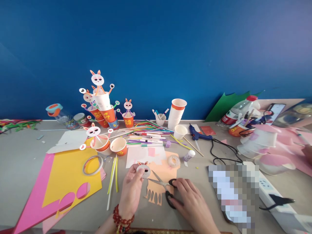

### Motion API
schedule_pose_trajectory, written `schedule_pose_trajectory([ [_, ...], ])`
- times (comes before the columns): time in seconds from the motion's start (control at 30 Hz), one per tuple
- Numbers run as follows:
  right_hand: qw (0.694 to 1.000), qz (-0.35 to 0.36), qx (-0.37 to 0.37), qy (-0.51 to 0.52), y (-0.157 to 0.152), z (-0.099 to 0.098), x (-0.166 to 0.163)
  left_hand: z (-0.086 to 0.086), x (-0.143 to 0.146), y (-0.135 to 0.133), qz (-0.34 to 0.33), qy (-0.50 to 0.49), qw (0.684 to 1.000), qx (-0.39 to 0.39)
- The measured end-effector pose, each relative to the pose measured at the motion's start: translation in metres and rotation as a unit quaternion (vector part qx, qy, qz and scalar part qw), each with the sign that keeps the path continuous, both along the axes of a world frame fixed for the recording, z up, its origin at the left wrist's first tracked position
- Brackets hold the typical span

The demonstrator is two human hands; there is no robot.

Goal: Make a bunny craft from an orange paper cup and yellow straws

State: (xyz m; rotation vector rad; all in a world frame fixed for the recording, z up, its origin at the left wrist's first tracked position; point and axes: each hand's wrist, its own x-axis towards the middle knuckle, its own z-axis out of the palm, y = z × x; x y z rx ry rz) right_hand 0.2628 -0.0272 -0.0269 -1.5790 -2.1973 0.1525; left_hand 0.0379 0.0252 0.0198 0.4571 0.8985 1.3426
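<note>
My left hand (131,187), with a red bead bracelet at the wrist, pinches a small round paper rabbit face (145,172) between thumb and fingers. The face has orange ears and dark eyes. At the handles of black-handled scissors (163,183), my right hand (191,198) has its thumb by the lower loop and its fingers by the upper one. The blades are spread and point toward the rabbit face. Beneath them lies peach paper (170,175) with several petal-shaped cutouts along its lower edge.
Finished rabbit cups (108,113) stand at the back left. Yellow paper (65,162) and a tape ring (93,165) lie left. Markers (146,141), a glue stick (189,155) and a blue glue gun (198,134) lie behind. A power strip (273,195) is right, near another person's hand (307,152).
</note>
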Motion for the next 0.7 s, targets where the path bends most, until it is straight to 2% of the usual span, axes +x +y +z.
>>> schedule_pose_trajectory([
  [0.17, 0.994, -0.039, -0.095, -0.019, 0.011, 0.004, -0.002, 0.002, 0.0, 0.002, -0.003, -0.013, 1.0, -0.007],
  [0.3, 0.974, -0.096, -0.194, 0.072, 0.016, 0.006, 0.005, 0.006, -0.002, 0.002, -0.002, -0.023, 1.0, -0.01],
  [0.37, 0.944, -0.1, -0.246, 0.195, 0.017, 0.008, 0.006, 0.009, -0.002, 0.002, -0.005, -0.033, 0.999, -0.011],
  [0.47, 0.855, -0.083, -0.273, 0.433, 0.016, 0.01, -0.003, 0.013, 0.001, 0.002, -0.013, -0.065, 0.998, -0.016],
  [0.53, 0.807, -0.067, -0.258, 0.527, 0.016, 0.01, -0.016, 0.014, 0.004, 0.003, -0.01, -0.081, 0.996, -0.019],
  [0.7, 0.785, -0.012, -0.254, 0.565, 0.022, 0.014, -0.049, 0.015, 0.01, 0.002, -0.003, -0.101, 0.995, -0.021],
])
